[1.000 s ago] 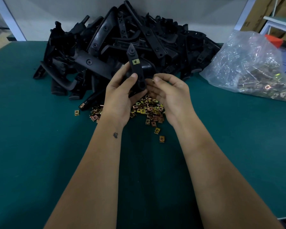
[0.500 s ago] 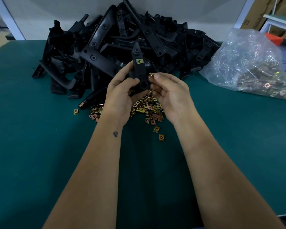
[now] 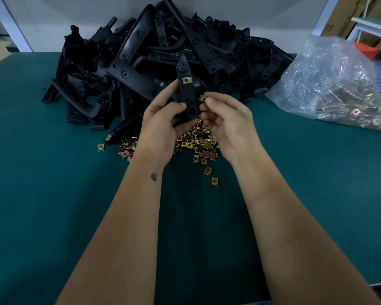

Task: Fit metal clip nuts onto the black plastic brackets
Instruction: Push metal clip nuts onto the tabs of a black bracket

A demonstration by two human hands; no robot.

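Observation:
My left hand (image 3: 161, 126) grips a black plastic bracket (image 3: 186, 93) upright above the table, thumb across its lower part near a round hole. One brass-coloured clip nut (image 3: 187, 80) sits fitted on the bracket's upper half. My right hand (image 3: 227, 122) pinches a second clip nut (image 3: 203, 98) between thumb and forefinger, right against the bracket's right edge. Under both hands lies a loose heap of clip nuts (image 3: 196, 145).
A big pile of black brackets (image 3: 141, 62) fills the back of the green table (image 3: 53, 205). A clear plastic bag of clip nuts (image 3: 332, 84) lies at the right. Stray nuts (image 3: 214, 181) lie nearer me. The table's front edge runs at lower right.
My right hand has lifted a clip nut from near the heap up to the bracket's right edge. The left hand raised and steadied the bracket slightly.

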